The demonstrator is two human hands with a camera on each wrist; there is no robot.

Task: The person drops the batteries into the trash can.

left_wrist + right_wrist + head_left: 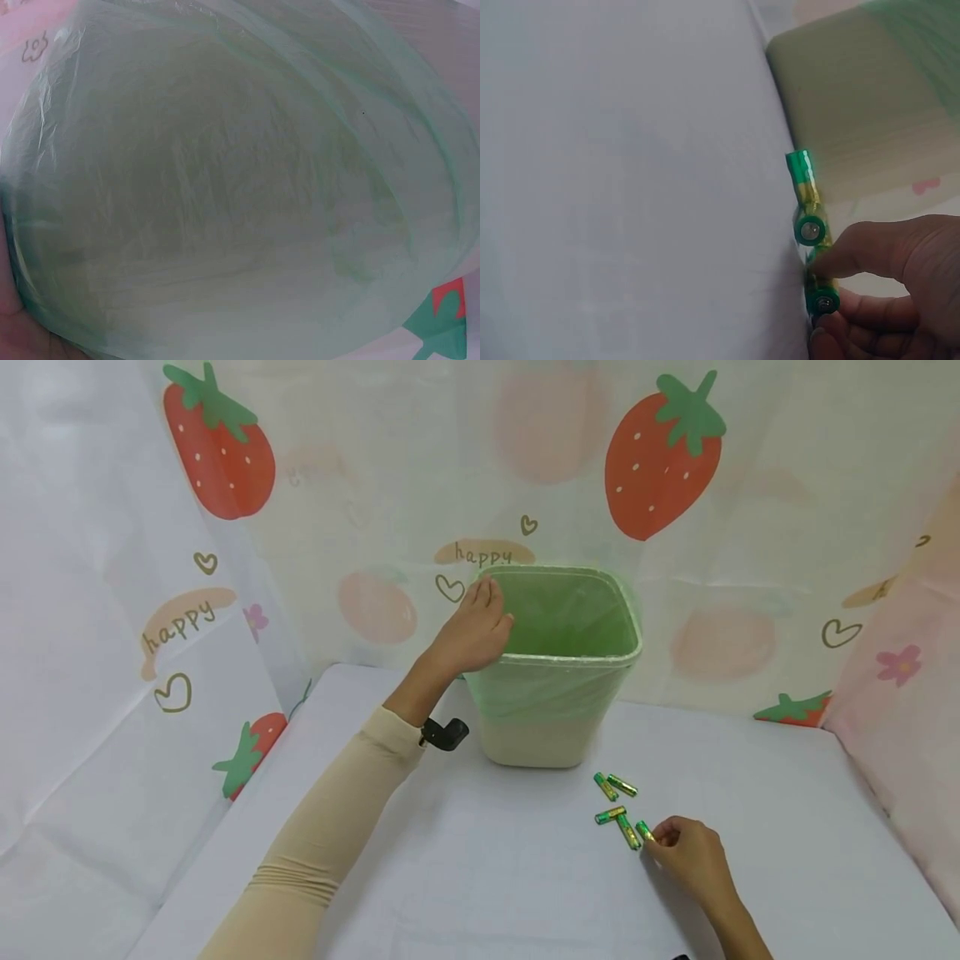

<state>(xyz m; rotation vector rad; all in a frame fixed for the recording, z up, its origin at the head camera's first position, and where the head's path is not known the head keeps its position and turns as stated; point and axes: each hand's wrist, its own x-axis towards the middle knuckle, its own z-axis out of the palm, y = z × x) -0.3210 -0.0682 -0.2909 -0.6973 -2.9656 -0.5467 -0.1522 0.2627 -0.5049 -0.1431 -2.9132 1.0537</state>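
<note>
My left hand (476, 631) is at the left rim of a pale green trash bin (536, 743), gripping it with fingers over the edge and thumb towards the opening. A thin green bag (558, 685) lines the bin and folds down over its outside; it fills most of the left wrist view. On the table in front, my right hand (693, 856) pinches a green and gold battery (645, 832) between thumb and fingers. Several matching batteries (611, 815) lie just left of and beyond that hand, some touching. In the right wrist view, the thumb (870, 251) lies against the pinched battery (823, 296).
A white cloth covers the table (480, 877). Behind the bin hangs a pale curtain (375, 485) printed with strawberries and hearts, and similar sheets close in both sides. A black wrist camera (445, 734) sits on the left sleeve cuff.
</note>
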